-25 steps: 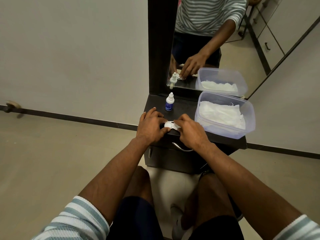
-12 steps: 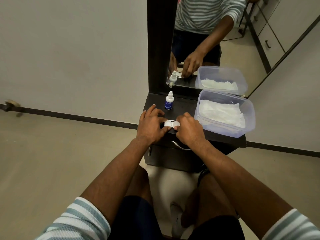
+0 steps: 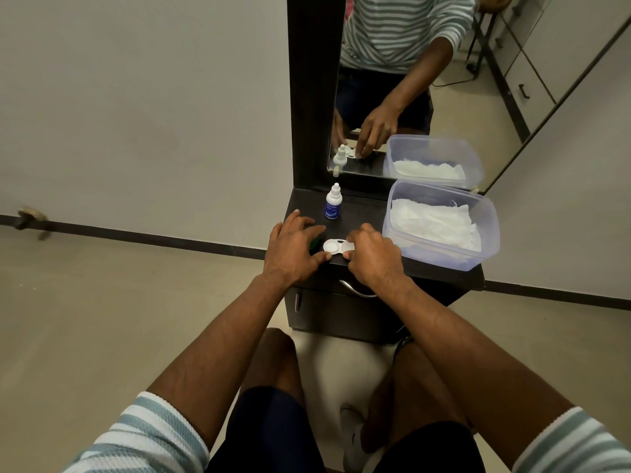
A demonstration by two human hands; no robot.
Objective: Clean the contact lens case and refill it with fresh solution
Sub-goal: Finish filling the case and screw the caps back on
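A white contact lens case [image 3: 336,247] lies on the dark cabinet top [image 3: 367,213] between my hands. Its left well is uncovered and shows white inside. My left hand [image 3: 292,250] curls around a green cap [image 3: 316,243] just left of the case, with the thumb tip touching the case's front edge. My right hand [image 3: 370,256] covers the case's right half and grips it there; that side's cap is hidden. A small white solution bottle with a blue label [image 3: 333,203] stands upright behind the case.
A clear plastic tub [image 3: 387,213] holding white tissues sits at the right of the cabinet top. A mirror [image 3: 409,97] rises behind and reflects the hands and tub. A drawer handle [image 3: 358,292] sits below the front edge. My knees are under the cabinet.
My left hand has drawn the green cap off the left well and shifted slightly left. The well now shows open. My right hand stays on the case's right side.
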